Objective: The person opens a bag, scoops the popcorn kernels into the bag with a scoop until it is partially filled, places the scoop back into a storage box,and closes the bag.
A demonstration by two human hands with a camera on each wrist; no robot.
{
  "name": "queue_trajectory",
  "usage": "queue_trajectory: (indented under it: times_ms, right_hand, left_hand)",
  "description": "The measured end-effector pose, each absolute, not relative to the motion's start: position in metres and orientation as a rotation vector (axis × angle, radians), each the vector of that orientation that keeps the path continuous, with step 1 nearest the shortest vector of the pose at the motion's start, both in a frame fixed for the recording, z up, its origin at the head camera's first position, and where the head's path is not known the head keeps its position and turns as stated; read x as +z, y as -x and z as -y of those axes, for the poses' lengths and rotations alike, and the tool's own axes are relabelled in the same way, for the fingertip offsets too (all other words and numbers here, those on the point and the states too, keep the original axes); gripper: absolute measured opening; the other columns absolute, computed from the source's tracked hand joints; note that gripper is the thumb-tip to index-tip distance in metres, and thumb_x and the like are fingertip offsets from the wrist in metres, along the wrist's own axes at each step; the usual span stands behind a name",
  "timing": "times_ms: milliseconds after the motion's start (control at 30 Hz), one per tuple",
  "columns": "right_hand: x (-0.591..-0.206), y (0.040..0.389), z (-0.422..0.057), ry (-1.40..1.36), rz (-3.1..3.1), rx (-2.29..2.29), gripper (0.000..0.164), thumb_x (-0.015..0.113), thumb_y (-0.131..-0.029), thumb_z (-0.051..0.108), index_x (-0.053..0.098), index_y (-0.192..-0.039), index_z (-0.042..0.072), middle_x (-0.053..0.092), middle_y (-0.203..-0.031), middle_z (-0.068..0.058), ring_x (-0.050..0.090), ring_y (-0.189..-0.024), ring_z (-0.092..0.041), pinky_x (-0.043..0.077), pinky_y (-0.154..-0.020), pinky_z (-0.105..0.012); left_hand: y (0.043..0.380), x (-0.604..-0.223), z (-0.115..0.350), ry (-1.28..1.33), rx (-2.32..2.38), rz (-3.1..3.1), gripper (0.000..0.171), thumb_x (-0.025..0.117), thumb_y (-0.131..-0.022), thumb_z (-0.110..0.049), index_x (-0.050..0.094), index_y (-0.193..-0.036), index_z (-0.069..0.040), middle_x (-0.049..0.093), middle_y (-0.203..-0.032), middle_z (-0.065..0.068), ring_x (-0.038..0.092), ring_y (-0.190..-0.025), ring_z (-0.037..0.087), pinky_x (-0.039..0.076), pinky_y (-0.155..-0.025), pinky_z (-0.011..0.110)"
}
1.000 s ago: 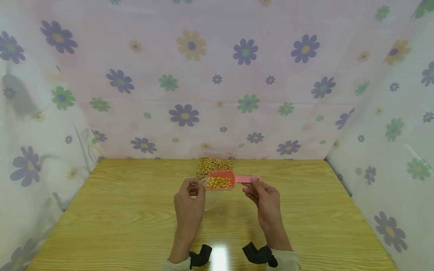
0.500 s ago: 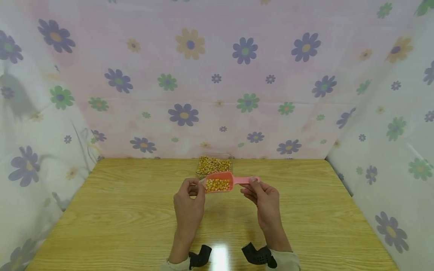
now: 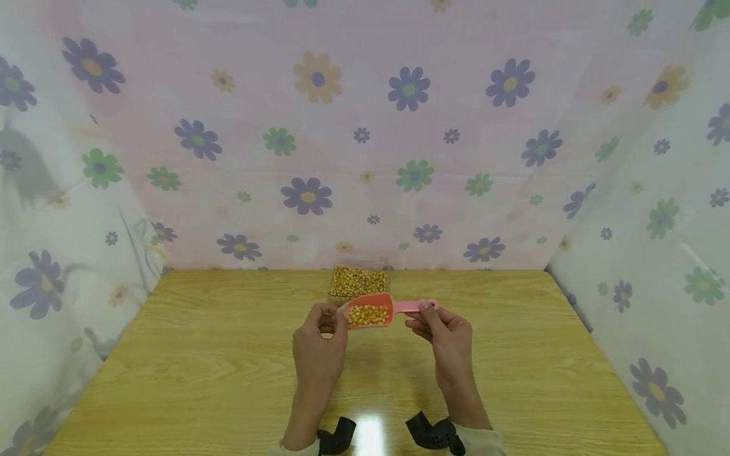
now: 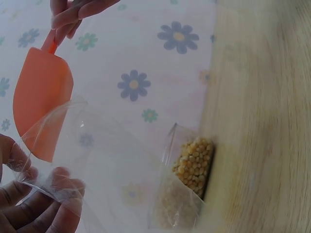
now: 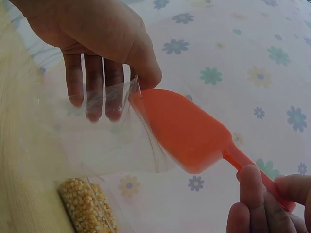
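My right hand [image 3: 453, 342] pinches the handle of a pink-orange plastic scoop [image 3: 369, 297] between thumb and fingers. Yellow corn kernels [image 3: 367, 315] lie in the scoop's bowl. On the other side, my left hand [image 3: 320, 342] pinches the mouth edge of a clear plastic bag [image 5: 112, 150], its thumb and fingers close to the scoop's tip. In both wrist views the tip reaches the bag's mouth, with the thin film overlapping it. The bag hangs below, hard to make out in the head view. Both hands are raised over the table.
A clear box [image 4: 181, 133] filled with corn kernels [image 3: 359, 280] stands at the back of the wood-grain table [image 3: 199, 361], behind the scoop. Flower-patterned cloth [image 3: 353, 114] hangs behind the table and along both sides. Black wrist mounts [image 3: 338, 436] sit at the sleeves.
The scoop has dipped slightly, its bowl lower and its tip closer into the left hand's fingers. Both hands keep their grips almost in place.
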State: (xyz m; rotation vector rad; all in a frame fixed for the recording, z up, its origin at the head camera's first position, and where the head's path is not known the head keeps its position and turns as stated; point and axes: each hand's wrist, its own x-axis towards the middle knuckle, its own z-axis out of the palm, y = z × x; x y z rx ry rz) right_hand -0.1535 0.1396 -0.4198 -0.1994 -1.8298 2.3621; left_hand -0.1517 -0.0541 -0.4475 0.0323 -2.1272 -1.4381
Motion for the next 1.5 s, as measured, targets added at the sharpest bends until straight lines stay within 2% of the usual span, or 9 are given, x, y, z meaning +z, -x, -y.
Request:
queue_trajectory:
  times_ms: [300, 833, 1233, 1500]
  right_hand:
    - [-0.420, 0.153, -0.139, 0.188, 1.822, 2.306, 0.033, 0.062, -0.103, 0.017, 0.069, -0.112, -0.013, 0.078, -0.082, 0.000, 0.074, -0.071, -0.009, 0.060, -0.077, -0.027]
    - [-0.416, 0.153, -0.134, 0.181, 1.802, 2.230, 0.031, 0.064, -0.101, 0.014, 0.069, -0.110, -0.016, 0.078, -0.079, 0.002, 0.074, -0.068, -0.009, 0.061, -0.076, -0.031]
    - [-0.411, 0.147, -0.131, 0.138, 1.788, 2.157, 0.031, 0.065, -0.100, 0.012, 0.069, -0.110, -0.018, 0.077, -0.078, 0.001, 0.074, -0.065, -0.008, 0.060, -0.072, -0.026]
    - [-0.410, 0.147, -0.129, 0.176, 1.826, 2.123, 0.026, 0.066, -0.100, 0.010, 0.072, -0.110, -0.012, 0.077, -0.076, 0.005, 0.073, -0.064, -0.008, 0.060, -0.073, -0.027]
  left_hand:
    - [0.152, -0.446, 0.053, -0.016, -1.423, 2.133, 0.011, 0.065, -0.097, -0.010, 0.066, -0.086, -0.012, 0.071, -0.073, 0.001, 0.067, -0.063, 0.011, 0.054, -0.055, 0.026]
    - [0.153, -0.446, 0.052, -0.017, -1.424, 2.142, 0.011, 0.066, -0.096, -0.008, 0.065, -0.085, -0.011, 0.072, -0.072, 0.002, 0.068, -0.064, 0.013, 0.053, -0.056, 0.025]
    - [0.151, -0.444, 0.049, -0.018, -1.437, 2.122, 0.012, 0.066, -0.096, -0.010, 0.067, -0.084, -0.012, 0.071, -0.070, 0.001, 0.066, -0.062, 0.010, 0.053, -0.055, 0.026]
    - [0.151, -0.445, 0.049, -0.021, -1.426, 2.119, 0.011, 0.066, -0.095, -0.008, 0.067, -0.084, -0.012, 0.070, -0.069, 0.000, 0.067, -0.062, 0.010, 0.053, -0.056, 0.026]
